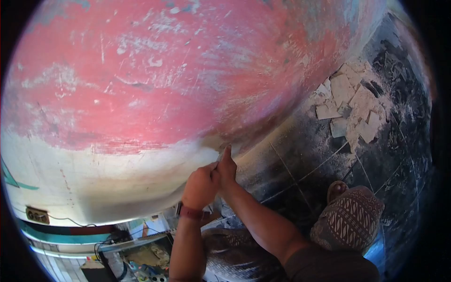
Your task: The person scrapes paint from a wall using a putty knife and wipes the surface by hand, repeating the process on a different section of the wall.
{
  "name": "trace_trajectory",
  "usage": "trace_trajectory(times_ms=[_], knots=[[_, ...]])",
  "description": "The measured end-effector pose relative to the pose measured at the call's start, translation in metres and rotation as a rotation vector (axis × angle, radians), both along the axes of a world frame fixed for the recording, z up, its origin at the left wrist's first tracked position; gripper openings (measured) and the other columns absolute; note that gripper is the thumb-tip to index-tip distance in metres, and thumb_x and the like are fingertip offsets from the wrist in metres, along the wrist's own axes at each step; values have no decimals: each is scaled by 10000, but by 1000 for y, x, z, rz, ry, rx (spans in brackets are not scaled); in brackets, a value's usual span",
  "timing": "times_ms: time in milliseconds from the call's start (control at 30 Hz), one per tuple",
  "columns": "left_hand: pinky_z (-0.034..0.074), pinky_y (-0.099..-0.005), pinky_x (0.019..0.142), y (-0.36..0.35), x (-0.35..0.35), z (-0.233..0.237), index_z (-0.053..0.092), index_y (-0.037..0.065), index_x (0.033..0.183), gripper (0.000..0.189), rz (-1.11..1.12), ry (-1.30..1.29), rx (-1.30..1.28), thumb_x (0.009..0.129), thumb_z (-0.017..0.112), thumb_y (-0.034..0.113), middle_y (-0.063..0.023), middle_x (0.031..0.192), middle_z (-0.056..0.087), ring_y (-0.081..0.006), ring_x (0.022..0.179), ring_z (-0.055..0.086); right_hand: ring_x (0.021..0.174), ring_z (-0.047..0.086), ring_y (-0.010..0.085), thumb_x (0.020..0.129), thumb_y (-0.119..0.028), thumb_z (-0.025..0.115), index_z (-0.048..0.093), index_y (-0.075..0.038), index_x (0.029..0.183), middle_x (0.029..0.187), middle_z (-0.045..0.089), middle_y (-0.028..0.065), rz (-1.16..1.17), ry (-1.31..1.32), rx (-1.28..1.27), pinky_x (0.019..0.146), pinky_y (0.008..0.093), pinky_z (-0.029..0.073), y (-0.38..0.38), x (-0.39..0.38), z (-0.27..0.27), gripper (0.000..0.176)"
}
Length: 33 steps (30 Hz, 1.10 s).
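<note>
A curved wall (155, 80) fills most of the view, with worn, scratched red paint above and bare cream plaster (108, 178) below. Both my hands are pressed together against the wall where the red meets the cream. My left hand (199, 185) is curled into a fist, and a red band (190, 212) sits on its wrist. My right hand (227, 168) lies right beside it, with a narrow tip that looks like a finger reaching up to touch the wall. Whether either hand grips a tool is hidden.
The dark tiled floor (310, 169) on the right is covered in pale dust. Broken plaster pieces (350, 105) lie heaped at the wall's foot. My patterned knee (352, 218) and a foot (336, 189) are at lower right. Cables and clutter (136, 256) lie at lower left.
</note>
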State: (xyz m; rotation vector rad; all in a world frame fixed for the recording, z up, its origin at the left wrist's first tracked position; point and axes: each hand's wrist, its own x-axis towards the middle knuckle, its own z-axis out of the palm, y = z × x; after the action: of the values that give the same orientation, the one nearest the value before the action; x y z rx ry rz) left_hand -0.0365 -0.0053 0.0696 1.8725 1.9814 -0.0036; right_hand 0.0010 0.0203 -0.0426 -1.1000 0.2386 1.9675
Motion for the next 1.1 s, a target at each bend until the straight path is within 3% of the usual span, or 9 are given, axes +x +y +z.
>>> trace_trajectory(times_ms=[167, 367, 467, 567, 667, 800, 867, 1067, 1100], knots=[[536, -541, 811, 6, 13, -8, 719, -8, 1095, 308, -27, 141, -44, 944, 525, 179, -321, 935, 685, -502, 902, 670, 997, 676, 259, 1067, -639, 412, 638, 41, 1224, 1107, 676, 155, -71, 259, -91, 866, 385, 542, 3, -3, -15, 734], [530, -546, 809, 7, -11, -22, 721, -15, 1061, 297, -16, 25, -40, 946, 525, 177, -327, 917, 678, -510, 885, 664, 981, 672, 266, 1073, -626, 405, 646, 48, 1201, 1100, 681, 151, -31, -102, 4, 862, 406, 537, 2, -25, -29, 727], [535, -530, 816, 8, -2, -22, 721, -15, 1096, 309, -28, 96, -68, 945, 521, 166, -327, 911, 678, -509, 892, 668, 999, 664, 265, 1087, -591, 406, 644, 59, 1245, 1116, 687, 160, -29, 138, -143, 902, 399, 520, 7, -13, -33, 710], [536, -526, 817, 0, 17, 4, 721, -13, 1098, 312, -56, 64, 60, 943, 517, 166, -328, 913, 678, -509, 896, 669, 1003, 672, 274, 1093, -577, 396, 636, 61, 1282, 1133, 688, 179, -87, 205, -12, 904, 403, 528, 3, 1, -2, 707], [533, -531, 816, 0, -1, -5, 718, -9, 1103, 313, -22, -56, 21, 943, 516, 169, -329, 926, 679, -509, 898, 668, 988, 674, 267, 1097, -573, 391, 649, 57, 1237, 1120, 689, 167, -94, -116, 83, 882, 401, 535, -1, -8, 0, 695], [532, -565, 835, 11, -15, -36, 729, 18, 1085, 307, -63, 50, -123, 951, 524, 202, -302, 940, 699, -499, 913, 672, 988, 668, 263, 1094, -585, 401, 657, 56, 1220, 1121, 689, 166, -54, 35, -40, 875, 395, 531, 5, -13, -33, 701], [534, -539, 821, 8, 9, -10, 718, 11, 1120, 314, -67, 97, -56, 940, 521, 178, -317, 939, 686, -507, 910, 669, 991, 670, 268, 1091, -591, 410, 657, 56, 1225, 1128, 689, 170, -45, 164, -52, 878, 391, 530, 6, -9, -35, 705], [531, -538, 807, 10, -14, -38, 721, 21, 1130, 313, -53, 30, -59, 934, 524, 166, -326, 929, 675, -507, 906, 668, 983, 671, 254, 1083, -631, 381, 656, 39, 1170, 1070, 683, 148, -4, -145, -58, 858, 385, 536, 9, -12, -27, 730], [532, -535, 805, 18, -13, -40, 722, 24, 1143, 319, -62, 49, -86, 935, 525, 164, -325, 929, 676, -505, 905, 668, 992, 667, 253, 1080, -632, 388, 655, 40, 1183, 1076, 683, 151, 11, -47, -116, 861, 385, 533, 10, -5, -23, 731]])
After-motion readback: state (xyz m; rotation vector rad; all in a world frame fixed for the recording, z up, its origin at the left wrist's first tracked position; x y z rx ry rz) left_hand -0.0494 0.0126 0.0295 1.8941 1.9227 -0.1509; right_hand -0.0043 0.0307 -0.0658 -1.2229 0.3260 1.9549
